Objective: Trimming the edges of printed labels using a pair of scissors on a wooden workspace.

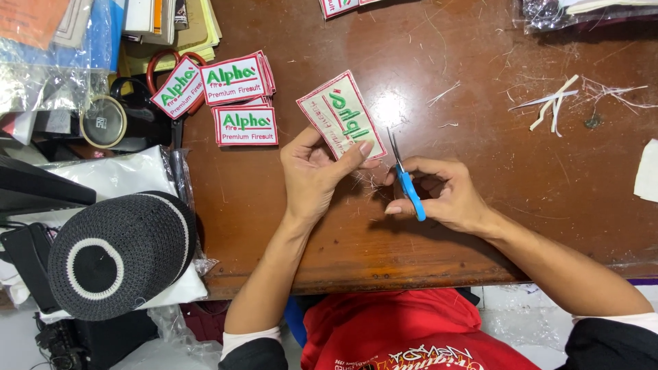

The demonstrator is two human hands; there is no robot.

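The scene is lit brightly and evenly from above, and a white patch of glare is thrown on the polished wooden table (480, 171) just right of the embroidered patch (340, 114), near the middle of the frame. Soft, short shadows are cast below the hands. Focus is sharp at the centre, while slight wide-angle bending is seen at the edges.

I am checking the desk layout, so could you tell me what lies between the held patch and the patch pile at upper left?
In the head view, only bare brown desk separates the held patch from the patch pile.
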